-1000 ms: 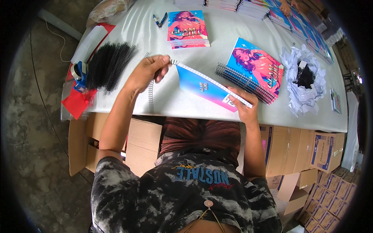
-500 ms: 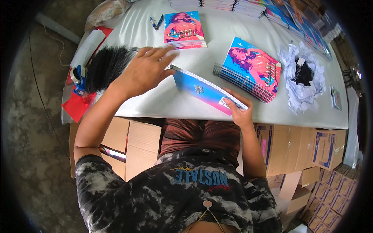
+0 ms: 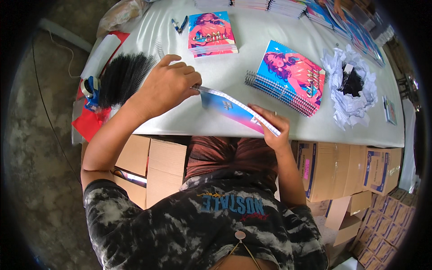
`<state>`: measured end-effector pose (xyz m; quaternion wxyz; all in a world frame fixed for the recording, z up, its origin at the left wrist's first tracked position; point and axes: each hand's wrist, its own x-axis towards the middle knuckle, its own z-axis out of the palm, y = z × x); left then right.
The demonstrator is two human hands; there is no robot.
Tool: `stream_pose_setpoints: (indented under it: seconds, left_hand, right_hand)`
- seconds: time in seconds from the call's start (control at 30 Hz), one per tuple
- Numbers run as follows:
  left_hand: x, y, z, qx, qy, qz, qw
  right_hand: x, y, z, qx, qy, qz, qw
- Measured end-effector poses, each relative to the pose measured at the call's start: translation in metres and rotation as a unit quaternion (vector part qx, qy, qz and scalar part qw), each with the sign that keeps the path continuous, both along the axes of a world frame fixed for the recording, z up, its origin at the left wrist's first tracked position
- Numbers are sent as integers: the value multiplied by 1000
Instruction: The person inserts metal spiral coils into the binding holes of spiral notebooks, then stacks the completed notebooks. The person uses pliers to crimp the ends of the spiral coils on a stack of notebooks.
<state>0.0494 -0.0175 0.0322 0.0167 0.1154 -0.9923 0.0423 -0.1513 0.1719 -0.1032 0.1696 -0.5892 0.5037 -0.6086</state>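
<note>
My right hand (image 3: 275,127) grips the lower right end of a notebook (image 3: 227,110), held tilted above the table's near side. Its back is blue fading to pink, and a row of punched holes runs along its upper edge. At the notebook's far left corner, the fingers of my left hand (image 3: 170,85) are pinched at the end of a dark binding coil, mostly hidden by them. A pile of loose black binding coils (image 3: 121,76) lies left of that hand. To the right sits a stack of coil-bound notebooks (image 3: 288,78) with illustrated covers.
Beyond my hands lie a stack of unbound notebooks (image 3: 211,33) and blue-handled pliers (image 3: 179,24). Crumpled white paper (image 3: 330,85) holds black scraps at right. A blue tape dispenser (image 3: 91,92) stands at left. Cardboard boxes (image 3: 335,168) fill space below the table; another person's hand (image 3: 338,9) shows far right.
My left hand has gone from open fingers above the notebook's corner to a pinch at the coil end there. The notebook has tipped slightly, and my right hand has shifted a little down and left.
</note>
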Motion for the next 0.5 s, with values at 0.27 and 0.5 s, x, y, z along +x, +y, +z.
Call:
stream_pose_setpoints:
  seconds: [0.27, 0.5]
  left_hand:
    - [38, 24, -154, -63, 146, 6, 987]
    - [19, 3, -120, -62, 370, 59, 925]
  right_hand:
    - [11, 1, -9, -50, 31, -15, 998]
    - [30, -7, -1, -89, 76, -3, 993]
